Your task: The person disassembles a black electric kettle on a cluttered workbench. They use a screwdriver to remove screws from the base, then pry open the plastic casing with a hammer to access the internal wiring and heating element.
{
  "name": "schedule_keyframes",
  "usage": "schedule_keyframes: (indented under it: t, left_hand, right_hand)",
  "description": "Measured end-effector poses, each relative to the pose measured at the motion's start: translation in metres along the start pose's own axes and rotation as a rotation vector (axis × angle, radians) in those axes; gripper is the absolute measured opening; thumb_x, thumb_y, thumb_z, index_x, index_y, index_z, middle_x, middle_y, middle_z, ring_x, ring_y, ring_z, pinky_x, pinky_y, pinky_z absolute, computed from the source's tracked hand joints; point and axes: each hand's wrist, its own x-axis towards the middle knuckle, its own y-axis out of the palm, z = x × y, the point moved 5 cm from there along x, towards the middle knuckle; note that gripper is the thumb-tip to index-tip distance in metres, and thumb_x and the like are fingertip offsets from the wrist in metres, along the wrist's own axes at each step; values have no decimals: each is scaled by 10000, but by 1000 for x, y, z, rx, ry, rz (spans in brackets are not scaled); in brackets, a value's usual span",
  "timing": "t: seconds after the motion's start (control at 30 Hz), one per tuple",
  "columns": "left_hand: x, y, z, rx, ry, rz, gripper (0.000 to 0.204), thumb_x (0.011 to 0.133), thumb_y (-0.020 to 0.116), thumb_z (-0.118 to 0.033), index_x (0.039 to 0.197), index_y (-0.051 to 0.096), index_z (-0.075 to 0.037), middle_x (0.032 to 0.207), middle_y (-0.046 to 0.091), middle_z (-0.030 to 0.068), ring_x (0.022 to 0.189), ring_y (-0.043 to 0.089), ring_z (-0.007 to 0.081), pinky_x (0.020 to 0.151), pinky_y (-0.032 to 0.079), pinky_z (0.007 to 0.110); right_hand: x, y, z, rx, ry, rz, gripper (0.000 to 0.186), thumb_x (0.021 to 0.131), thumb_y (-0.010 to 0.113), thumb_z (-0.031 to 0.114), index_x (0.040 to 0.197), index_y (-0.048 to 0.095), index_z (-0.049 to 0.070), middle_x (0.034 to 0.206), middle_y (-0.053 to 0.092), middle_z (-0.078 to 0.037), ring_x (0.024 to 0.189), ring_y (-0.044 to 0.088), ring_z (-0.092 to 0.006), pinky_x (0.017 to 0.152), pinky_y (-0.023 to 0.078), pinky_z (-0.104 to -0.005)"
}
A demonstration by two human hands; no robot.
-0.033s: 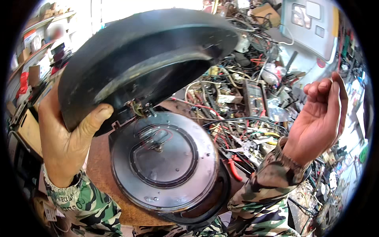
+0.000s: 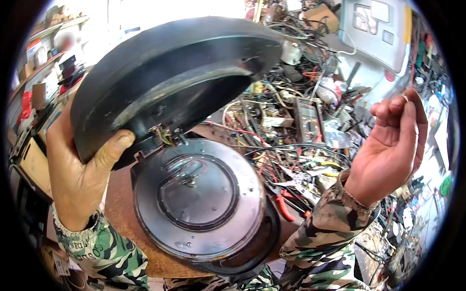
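My left hand (image 2: 82, 165) grips the rim of a black round plastic cover (image 2: 160, 72), thumb in front and fingers behind it. The cover is tilted up above a round metal heating plate (image 2: 199, 194), and thin wires (image 2: 167, 136) run near the hinge between them. A dark ring-shaped heating element (image 2: 236, 186) sits on the plate, with a reddish wire and small fittings in its middle. Raised at the right, clear of the appliance, my right hand (image 2: 386, 145) has curled fingers pinched at the tips; whatever may be between them is too small to make out.
The plate rests on a brown wooden board (image 2: 121, 218); a black handle loop (image 2: 269, 242) is at its near right. Red-handled pliers (image 2: 285, 207) lie beside it. A heap of cables, a multimeter-like box (image 2: 308, 121) and scrap fills the bench. Shelves (image 2: 53, 34) stand far left.
The view has shifted slightly, and the cover and plate appear a little further left. The fingertips of my right hand have drawn closer together. My left hand keeps its grip.
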Motion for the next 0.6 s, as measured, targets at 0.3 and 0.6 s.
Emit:
schedule_keyframes:
  t: [0.3,0.6]
  left_hand:
    - [-1,-3,6,35,-41,-4,518,888,804,-248,1246,596,64,1061,702,119,956,640,169,880,492,291]
    - [-3,-2,9,53,-53,-10,521,896,791,-244,1274,585,50,1108,690,138,1024,649,210,923,496,308]
  right_hand:
    - [42,-16,2,-462,26,192,142,980,626,48,1076,662,-51,875,661,-45,743,587,-86,689,475,-215]
    - [33,-106,-43,-614,364,246,124,974,658,114,1042,670,10,874,660,3,723,567,-55,671,468,-200]
